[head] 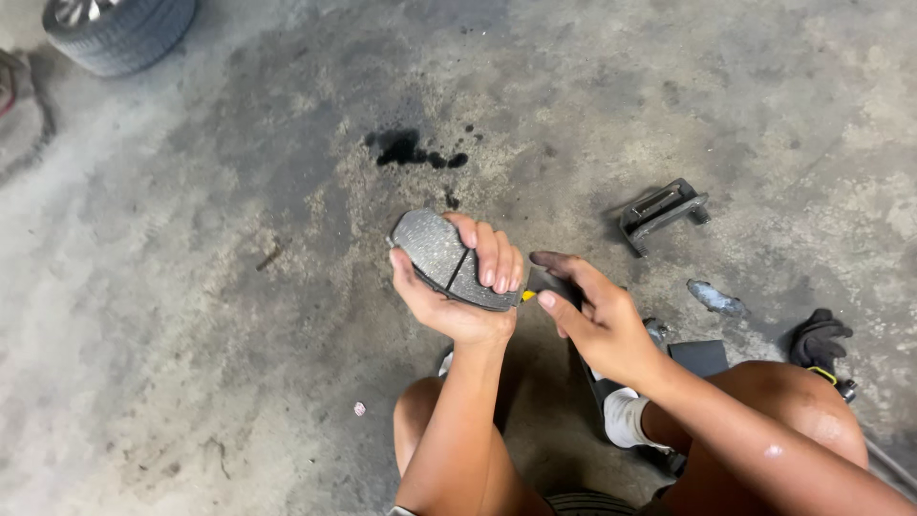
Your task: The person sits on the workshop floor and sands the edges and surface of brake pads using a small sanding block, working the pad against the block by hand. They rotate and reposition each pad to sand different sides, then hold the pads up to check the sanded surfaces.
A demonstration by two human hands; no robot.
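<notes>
Grey friction material, split by a centre groove, faces up at me from the brake pad (pixel 447 260), which I hold above the stained concrete floor (pixel 191 287), in front of my knees. I judge it stiff and fairly heavy for its size, a steel backing under a gritty, dusty face that should not slip but could chip at its corners if dropped; the long edges look like the safest place to take it. My left hand (pixel 458 296) does just that, closed around the pad with the thumb on the near edge and the fingers (pixel 497 258) curled over the far one. My right hand (pixel 597 320) sits just beside the pad's right end, fingers loosely pinched about a small yellow thing (pixel 527 295) at its corner; I cannot tell what that is. Further out lie a dark metal bracket (pixel 661 212), a crumpled rag (pixel 716 298) and a black glove (pixel 819 336) to the right, an oil stain (pixel 406 148) ahead, and a tyre (pixel 119 29) at the far left.
</notes>
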